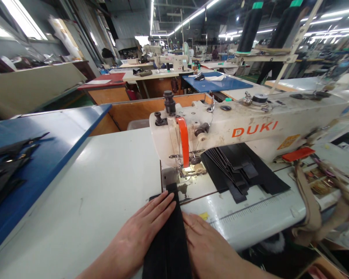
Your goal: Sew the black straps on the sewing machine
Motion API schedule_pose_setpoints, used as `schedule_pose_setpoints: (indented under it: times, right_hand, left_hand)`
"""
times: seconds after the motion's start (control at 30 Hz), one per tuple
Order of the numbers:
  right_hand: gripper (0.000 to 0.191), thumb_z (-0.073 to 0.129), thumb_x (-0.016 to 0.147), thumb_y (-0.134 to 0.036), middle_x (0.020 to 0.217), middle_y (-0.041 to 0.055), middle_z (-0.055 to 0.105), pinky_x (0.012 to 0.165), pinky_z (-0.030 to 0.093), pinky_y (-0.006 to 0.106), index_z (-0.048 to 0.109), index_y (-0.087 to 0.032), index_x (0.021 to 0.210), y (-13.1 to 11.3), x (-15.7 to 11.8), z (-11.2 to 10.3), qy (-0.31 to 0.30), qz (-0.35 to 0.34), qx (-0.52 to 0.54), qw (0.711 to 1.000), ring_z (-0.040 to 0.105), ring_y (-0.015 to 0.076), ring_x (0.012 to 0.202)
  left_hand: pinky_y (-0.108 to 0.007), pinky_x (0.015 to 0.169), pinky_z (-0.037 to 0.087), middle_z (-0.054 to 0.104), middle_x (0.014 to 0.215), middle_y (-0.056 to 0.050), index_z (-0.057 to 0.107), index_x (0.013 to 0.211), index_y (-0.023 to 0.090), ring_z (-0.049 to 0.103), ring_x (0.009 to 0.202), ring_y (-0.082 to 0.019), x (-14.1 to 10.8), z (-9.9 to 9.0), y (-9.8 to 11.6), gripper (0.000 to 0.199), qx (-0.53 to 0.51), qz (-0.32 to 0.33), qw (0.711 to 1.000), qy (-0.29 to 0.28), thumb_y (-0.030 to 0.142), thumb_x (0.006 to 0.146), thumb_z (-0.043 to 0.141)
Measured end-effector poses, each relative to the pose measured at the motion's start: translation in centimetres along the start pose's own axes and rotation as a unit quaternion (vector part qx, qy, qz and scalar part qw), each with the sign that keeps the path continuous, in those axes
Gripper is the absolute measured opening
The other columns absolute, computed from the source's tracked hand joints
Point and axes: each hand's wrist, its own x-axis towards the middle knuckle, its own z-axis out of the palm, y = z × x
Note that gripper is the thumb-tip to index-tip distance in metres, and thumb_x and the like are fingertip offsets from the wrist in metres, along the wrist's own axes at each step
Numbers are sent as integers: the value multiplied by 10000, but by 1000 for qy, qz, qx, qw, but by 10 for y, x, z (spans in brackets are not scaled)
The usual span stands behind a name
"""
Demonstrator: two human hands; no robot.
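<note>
A long black strip of leather or fabric (168,242) lies flat on the white sewing table (104,186), its far end reaching toward the needle area. My left hand (142,228) rests on its left edge with the fingers extended. My right hand (206,244) presses on its right edge, with the fingertips against the strip. Above the far end stands the cream DUKI sewing machine (250,128), its lit needle and presser foot (189,166) a short way beyond the strip. A pile of similar black strips (238,170) lies behind the needle, under the machine's arm.
A blue-topped board (43,155) with dark pieces on it runs along the left. Tan straps (311,201) hang off the right side, near an orange-red tag (298,154). Black thread cones (250,27) stand above the machine, and further sewing stations fill the background.
</note>
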Motion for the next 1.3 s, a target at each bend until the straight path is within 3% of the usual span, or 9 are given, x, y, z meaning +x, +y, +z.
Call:
schedule_pose_setpoints:
  times: [0.47,0.67,0.87,1.0,1.13,1.23,1.3]
  right_hand:
    - [504,486,885,-121,1441,96,458,1142,295,334,444,-149,1387,-1,-1,-2,6,-7,-16,1000,340,209,1362]
    - [558,500,870,-154,1499,79,377,1172,222,340,403,-175,1419,-1,-4,-10,-22,2,27,999,240,204,1415]
    - [749,632,825,-362,1524,162,295,1175,207,372,335,-65,1445,4,-22,-30,-107,-35,13,994,217,250,1424]
    - [762,650,833,-416,1497,206,330,1164,230,408,369,-9,1414,6,-27,-32,-75,7,-39,996,267,286,1400]
    - [563,601,880,-318,1421,189,452,1137,284,414,464,-26,1342,11,-6,-30,0,37,-65,997,375,273,1336]
    - [262,549,910,-166,1218,144,623,1093,346,390,608,-75,1148,21,15,-27,43,-30,-100,994,518,236,1197]
    - [162,524,924,-116,1099,115,671,1058,381,383,643,-106,1034,28,25,-24,62,-71,-127,987,580,218,1093]
  left_hand:
    - [-383,1128,320,362,1521,-27,178,1516,268,337,1389,-189,1,-1,4,658,-13,-19,1000,0,113,909,382]
    - [-420,1119,336,338,1533,-44,192,1509,264,311,1402,-219,1,0,4,691,-32,-22,999,-13,134,873,429]
    - [-451,1125,323,297,1551,-55,186,1506,241,264,1421,-232,2,-4,5,765,-57,-9,998,-18,110,801,451]
    - [-469,1132,306,288,1552,-81,221,1493,207,260,1422,-249,3,-7,8,797,-62,-20,997,-40,131,749,496]
    - [-477,1131,306,275,1554,-106,247,1479,177,244,1428,-258,3,-9,9,785,-52,-24,997,-48,176,745,525]
    - [-469,1136,300,289,1548,-114,263,1473,169,248,1426,-261,3,-8,7,791,-49,-16,997,-54,208,738,552]
    - [-465,1139,293,290,1547,-115,255,1476,167,246,1426,-262,3,-7,5,805,-48,-6,998,-49,226,735,565]
